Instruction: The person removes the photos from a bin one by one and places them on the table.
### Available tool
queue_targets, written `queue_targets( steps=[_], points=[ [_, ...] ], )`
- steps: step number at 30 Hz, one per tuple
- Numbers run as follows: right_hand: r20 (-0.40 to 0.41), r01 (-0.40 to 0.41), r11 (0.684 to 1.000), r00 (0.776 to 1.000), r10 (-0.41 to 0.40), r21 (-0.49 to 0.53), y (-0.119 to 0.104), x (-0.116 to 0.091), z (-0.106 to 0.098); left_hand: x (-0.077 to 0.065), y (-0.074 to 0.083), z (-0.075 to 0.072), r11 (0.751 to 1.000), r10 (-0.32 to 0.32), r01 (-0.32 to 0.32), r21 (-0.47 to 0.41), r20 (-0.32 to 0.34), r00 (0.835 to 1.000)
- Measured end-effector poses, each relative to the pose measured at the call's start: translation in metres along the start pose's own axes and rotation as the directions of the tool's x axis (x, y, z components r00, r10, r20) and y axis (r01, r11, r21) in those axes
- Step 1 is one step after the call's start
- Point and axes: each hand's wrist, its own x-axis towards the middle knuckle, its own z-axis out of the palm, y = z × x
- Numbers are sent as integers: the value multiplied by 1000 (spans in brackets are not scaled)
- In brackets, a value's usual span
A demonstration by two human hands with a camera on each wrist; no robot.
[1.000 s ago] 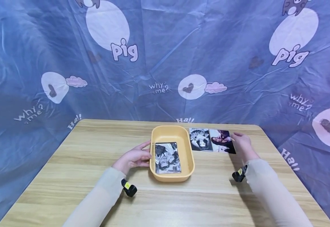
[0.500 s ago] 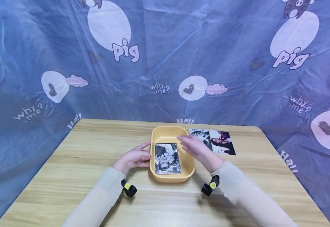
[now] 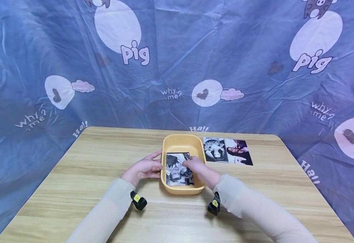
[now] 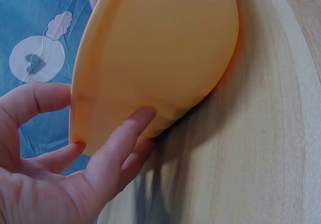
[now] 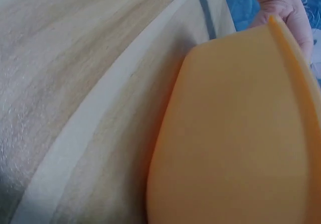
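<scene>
A yellow plastic bin (image 3: 183, 190) stands on the table. My left hand (image 3: 143, 170) grips its left wall. In the left wrist view, the left fingers (image 4: 143, 116) lie spread against the outer wall and at the rim. Inside the bin lies a stack of photos, a black-and-white print (image 3: 177, 173) on top. My right hand (image 3: 202, 171) reaches in over the right wall, pinching at the print's right edge, with its thumb over the picture. The bin's wall hides the right fingers in the right wrist view.
Two more photos lie side by side to the right of the bin: a black-and-white one (image 3: 215, 149) and a colour one (image 3: 238, 152). Behind the wooden table (image 3: 104, 145) hangs a blue printed curtain (image 3: 134, 111).
My right hand has moved left from beside the colour photo, over the bin's right side, then down to the print inside. The left hand and the bin have stayed in place.
</scene>
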Motion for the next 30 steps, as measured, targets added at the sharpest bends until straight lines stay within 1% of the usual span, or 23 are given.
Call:
queue_targets(
  steps=[5, 10, 15, 19, 21, 25, 27, 30],
  points=[
    [-26, 1, 998, 1000, 0, 56, 4, 4, 3, 0, -1, 1, 1000, 2, -2, 0, -7, 1000],
    [-16, -9, 996, 1000, 11, 94, 6, 6, 3, 1, -2, 1, 1000, 4, -4, 1, -12, 1000],
    [-15, -9, 997, 1000, 10, 72, 5, 4, 2, 1, -3, 0, 1000, 8, -8, 8, -16, 1000],
    [-36, 43, 998, 998, -41, 42, 6, 2, 1, 2, -3, 2, 1000, 4, -4, 6, -29, 1000],
    [-56, 81, 995, 995, -78, 57, 7, 2, 1, 2, -4, 2, 1000, 6, -5, 9, -22, 1000],
    [-66, 147, 974, 988, -138, 173, 10, 1, -1, 1, -5, 2, 1000, 12, -12, 14, -11, 1000],
    [-57, 174, 960, 985, -165, 220, 10, 1, -3, 1, -6, 2, 1000, 14, -14, 14, -8, 1000],
    [-40, 197, 948, 980, -193, 249, 9, -1, -8, 1, -7, 2, 1000, 18, -18, 13, -13, 1000]
  ],
)
